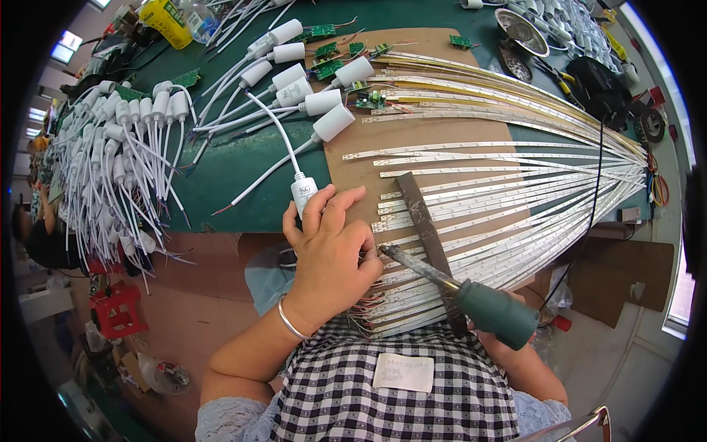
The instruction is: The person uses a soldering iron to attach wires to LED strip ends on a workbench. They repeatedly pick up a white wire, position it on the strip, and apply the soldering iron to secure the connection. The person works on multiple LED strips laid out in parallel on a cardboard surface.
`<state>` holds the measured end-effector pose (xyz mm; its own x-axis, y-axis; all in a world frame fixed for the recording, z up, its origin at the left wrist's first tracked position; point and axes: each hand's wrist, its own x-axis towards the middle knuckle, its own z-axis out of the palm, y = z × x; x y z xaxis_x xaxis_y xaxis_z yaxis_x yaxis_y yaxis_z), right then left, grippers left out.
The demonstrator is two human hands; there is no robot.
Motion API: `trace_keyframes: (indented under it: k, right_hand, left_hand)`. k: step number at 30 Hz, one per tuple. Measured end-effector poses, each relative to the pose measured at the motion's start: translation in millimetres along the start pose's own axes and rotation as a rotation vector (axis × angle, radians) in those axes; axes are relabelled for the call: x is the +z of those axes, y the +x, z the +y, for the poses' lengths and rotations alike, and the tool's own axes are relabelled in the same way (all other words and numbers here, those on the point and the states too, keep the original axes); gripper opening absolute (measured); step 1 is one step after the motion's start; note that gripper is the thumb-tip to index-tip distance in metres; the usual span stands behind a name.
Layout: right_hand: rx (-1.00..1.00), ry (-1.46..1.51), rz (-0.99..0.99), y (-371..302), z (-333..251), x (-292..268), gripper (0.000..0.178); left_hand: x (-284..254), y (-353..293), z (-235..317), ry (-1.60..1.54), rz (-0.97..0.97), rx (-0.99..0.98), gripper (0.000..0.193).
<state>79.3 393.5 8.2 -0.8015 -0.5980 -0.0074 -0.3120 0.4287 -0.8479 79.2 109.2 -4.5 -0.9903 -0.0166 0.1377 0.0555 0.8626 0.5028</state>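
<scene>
My left hand (331, 254) is closed over the left ends of the LED strips, thumb and forefinger pinched together. A white cylindrical cable housing (301, 190) is held under its outer fingers, with a white cord running up from it. Whatever lies in the pinch is hidden. My right hand (495, 345) grips the green handle of a soldering iron (497, 313) and is mostly covered by it. The iron's dark tip sits close beside my left fingertips, at the strip ends. A dark flat bar (427, 228) lies across the white LED strips (486, 193).
Several white housings with cords (291, 92) and green circuit boards (324, 68) lie beyond my left hand. A large heap of corded housings (121, 169) hangs at the table's left edge. Far right are a metal dish (523, 33), pliers (557, 77) and black tape (650, 124).
</scene>
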Motion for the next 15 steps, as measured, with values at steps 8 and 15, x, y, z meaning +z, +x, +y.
trace_keyframes:
  k: [8, 15]
  right_hand:
    - [0.27, 0.219, 0.148, -22, 4, 2, 0.043]
    - [0.158, 0.103, 0.127, -18, 9, 3, 0.043]
  left_hand:
    - [-1, 1, 2, 0.014, -0.008, 0.002, 0.013]
    - [-1, 0, 4, 0.055, -0.032, -0.012, 0.013]
